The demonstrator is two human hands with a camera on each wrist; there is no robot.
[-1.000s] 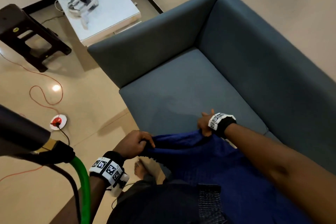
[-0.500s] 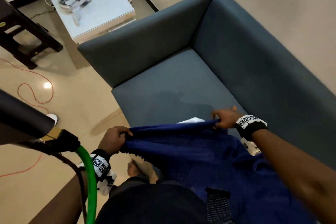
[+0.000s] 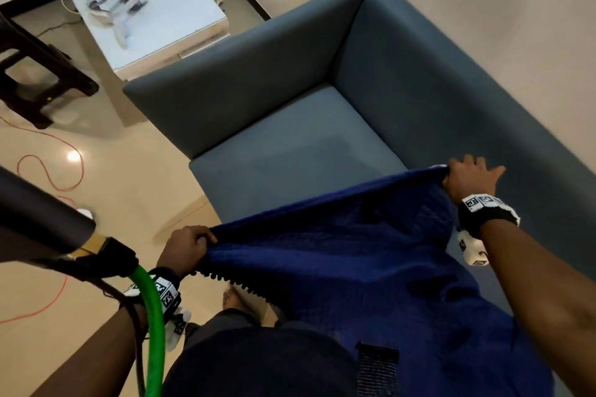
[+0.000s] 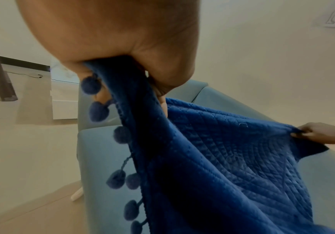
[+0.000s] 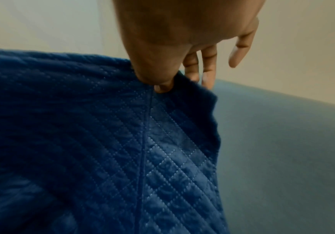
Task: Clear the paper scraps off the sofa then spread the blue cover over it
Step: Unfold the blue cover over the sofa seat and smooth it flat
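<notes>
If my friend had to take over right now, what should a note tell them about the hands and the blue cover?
Left hand: fist gripping the pom-pom edge of the blue cover, near the seat's front.
Right hand: pinching the cover's other end with thumb and a finger, other fingers straight, close to the backrest.
The cover hangs stretched between the hands above the sofa; its lower part drapes toward the person.
Done: no paper scraps show on the visible seat.
Left: pull the cover on over the bare seat toward the armrest, lay it down and smooth it.
</notes>
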